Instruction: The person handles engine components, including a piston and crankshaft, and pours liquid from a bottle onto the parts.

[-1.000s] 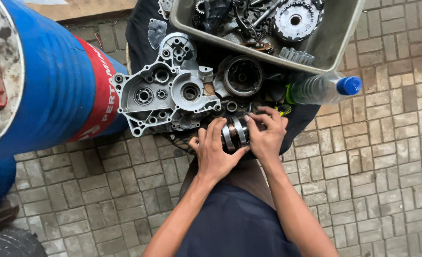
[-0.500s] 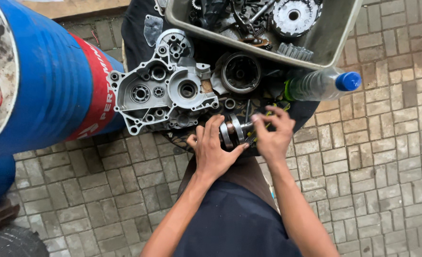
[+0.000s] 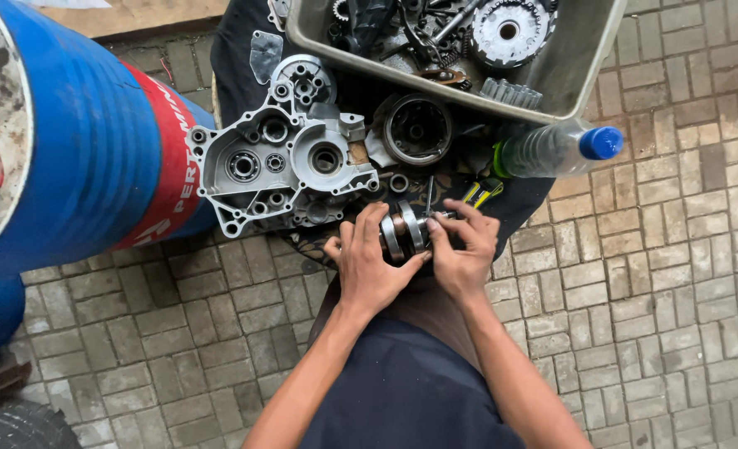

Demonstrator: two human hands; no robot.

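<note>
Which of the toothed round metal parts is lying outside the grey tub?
None of the gears: the big toothed wheel and the ribbed gear lie inside the tub. Outside lies only the smooth round cover.

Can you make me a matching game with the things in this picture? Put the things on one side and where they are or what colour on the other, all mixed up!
Things:
1. crankshaft
2. plastic bottle
3. big drum
4. toothed gear

Places and colours:
A. blue with a red band
B. inside the grey tray
C. lying on its side, with a blue cap
D. held between the left hand and the right hand

Right pairs: 1-D, 2-C, 3-A, 4-B
</note>
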